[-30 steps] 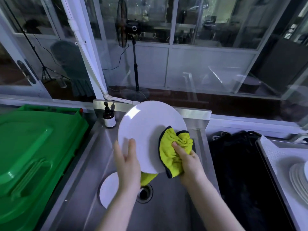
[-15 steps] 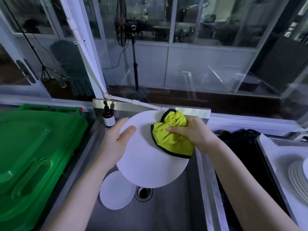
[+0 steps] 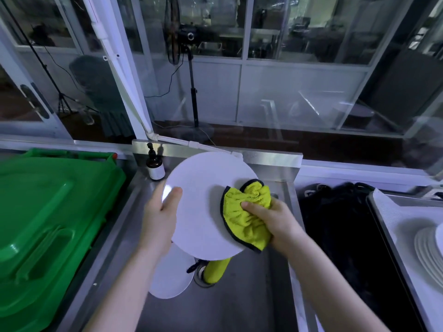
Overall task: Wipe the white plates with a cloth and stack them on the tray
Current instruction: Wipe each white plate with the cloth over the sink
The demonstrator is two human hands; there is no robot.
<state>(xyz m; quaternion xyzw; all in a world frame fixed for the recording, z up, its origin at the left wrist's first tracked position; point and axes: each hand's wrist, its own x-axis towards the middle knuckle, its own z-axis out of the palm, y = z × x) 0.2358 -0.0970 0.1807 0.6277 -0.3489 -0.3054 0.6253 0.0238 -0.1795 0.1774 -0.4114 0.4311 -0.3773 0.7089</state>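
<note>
A large white plate (image 3: 203, 200) is held tilted over the steel sink (image 3: 239, 303). My left hand (image 3: 160, 219) grips its left rim, thumb on the face. My right hand (image 3: 273, 221) holds a bunched yellow cloth (image 3: 247, 209) with a dark edge against the plate's right side. Part of the cloth hangs below the plate near the drain. A smaller white plate (image 3: 170, 276) lies flat in the sink under my left wrist. More white plates (image 3: 429, 250) are stacked on the tray (image 3: 395, 212) at the far right.
A green bin lid (image 3: 48, 224) fills the left side. A brown pump bottle (image 3: 155, 166) stands at the sink's back left corner. A black bag (image 3: 340, 231) lies between sink and tray. Glass panels rise behind the counter.
The cloth and my right hand slid from the plate's upper edge down to its right side. My left hand shifted its hold on the left rim, and the plate tilted.
</note>
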